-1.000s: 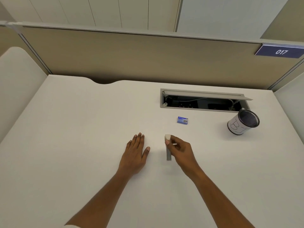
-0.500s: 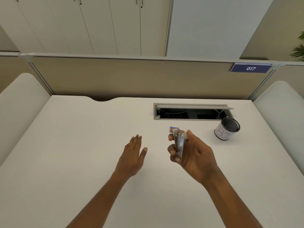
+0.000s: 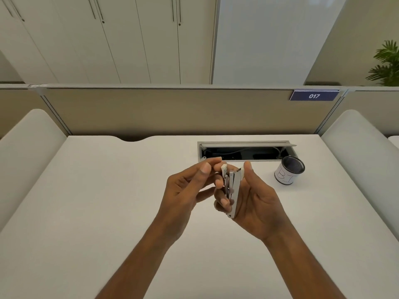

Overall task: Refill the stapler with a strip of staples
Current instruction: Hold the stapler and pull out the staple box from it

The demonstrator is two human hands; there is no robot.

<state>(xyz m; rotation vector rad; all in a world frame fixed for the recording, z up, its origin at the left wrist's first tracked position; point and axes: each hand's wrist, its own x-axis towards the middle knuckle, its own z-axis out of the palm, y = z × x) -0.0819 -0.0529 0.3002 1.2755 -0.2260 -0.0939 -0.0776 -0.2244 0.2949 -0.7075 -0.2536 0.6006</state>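
Head view, mid-frame: right hand (image 3: 254, 199) grips the stapler (image 3: 234, 190) upright so left hand (image 3: 185, 186) can pinch its top open.

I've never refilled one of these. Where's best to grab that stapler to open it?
Pinch the white cap at the stapler's raised far end, coming from the left: the right hand cradles its body from the right and below, leaving that side free. The left hand's fingers seem to pinch there now.
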